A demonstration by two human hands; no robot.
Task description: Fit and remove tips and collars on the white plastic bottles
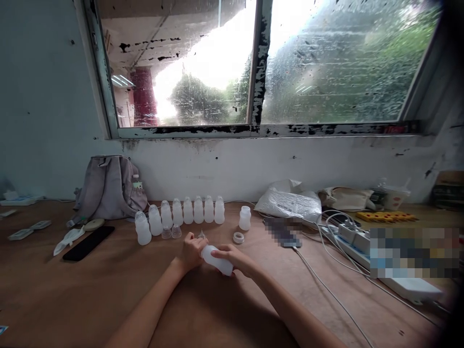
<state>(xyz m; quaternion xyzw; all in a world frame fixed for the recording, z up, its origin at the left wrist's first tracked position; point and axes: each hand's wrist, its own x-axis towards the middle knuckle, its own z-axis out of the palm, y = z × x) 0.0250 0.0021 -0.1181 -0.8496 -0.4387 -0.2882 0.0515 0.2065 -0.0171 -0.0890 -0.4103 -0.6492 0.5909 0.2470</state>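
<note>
My left hand (191, 251) and my right hand (235, 257) both grip one white plastic bottle (218, 262) lying tilted just above the wooden table (108, 290). The left hand is at the bottle's neck end, where a small clear cap (201, 235) shows; the right hand holds the body. Behind them stands a curved row of several capped white bottles (181, 212). Two loose clear caps (171, 233) lie in front of that row. An uncapped white bottle (245, 218) stands apart to the right, with a white ring (238, 237) near it.
A grey backpack (108, 186) leans against the wall at the left, a black phone (88, 242) in front of it. White bags (290, 200), a power strip (353, 237) with cables and a yellow tool (386, 216) crowd the right side.
</note>
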